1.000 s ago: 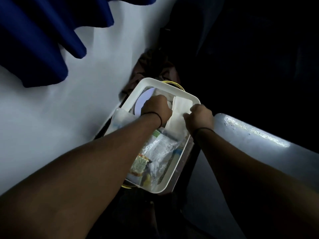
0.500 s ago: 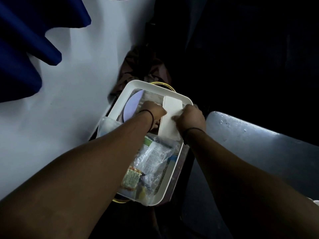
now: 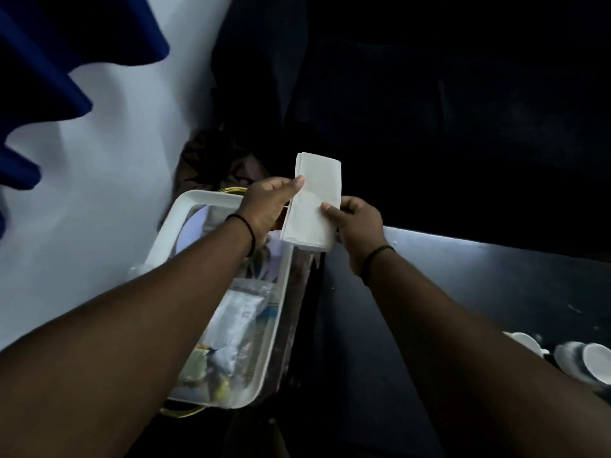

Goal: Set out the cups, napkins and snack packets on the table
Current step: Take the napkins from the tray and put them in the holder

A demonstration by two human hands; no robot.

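Note:
A folded stack of white napkins (image 3: pixel 314 206) is held up above the far right corner of a white plastic bin (image 3: pixel 172 226). My left hand (image 3: pixel 267 206) pinches its left edge with the thumb on top. My right hand (image 3: pixel 357 223) grips its right side. Inside the bin lie clear snack packets (image 3: pixel 234 322) and a round pale plate (image 3: pixel 193 229). White cups (image 3: pixel 591 358) on saucers stand on the dark table (image 3: pixel 463 292) at the lower right.
A white wall (image 3: pixel 82 209) runs along the left with a blue curtain (image 3: pixel 39 77) hanging over it. The bin rests on something with a yellow rim (image 3: pixel 178 412). A patterned cloth (image 3: pixel 211 160) lies behind the bin. The background is very dark.
Both hands have lifted the napkin stack out of the bin and raised it toward the right, over the bin's far corner. The view has shifted, bringing the cups on the table into sight.

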